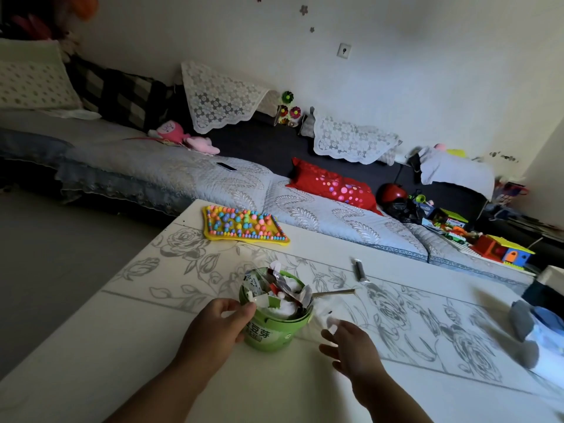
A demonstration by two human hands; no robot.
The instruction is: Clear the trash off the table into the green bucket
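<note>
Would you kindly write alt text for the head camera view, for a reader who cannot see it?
A person's left hand holds the rim of a green bucket stuffed with wrappers on a white floral table; the right hand hovers open beside it.

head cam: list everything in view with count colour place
table: one, white, grey rose print, foreground
green bucket: one, green, on the table's near part
trash: wrappers and white tissue, heaped in the bucket
silvery strip: one, on the table right of the bucket
dark tube: one, grey, on the table beyond the strip
studded mat: one, yellow, far table edge
cloth bundle: one, blue-grey, right table edge
sofa: one, grey quilted, behind the table
red cushion: one, on the sofa
pink plush: one, on the sofa
lace covers: two, white, sofa back
toy bricks: pile, multicoloured, far right
left hand: grips the bucket's side
right hand: fingers spread, right of the bucket
</note>
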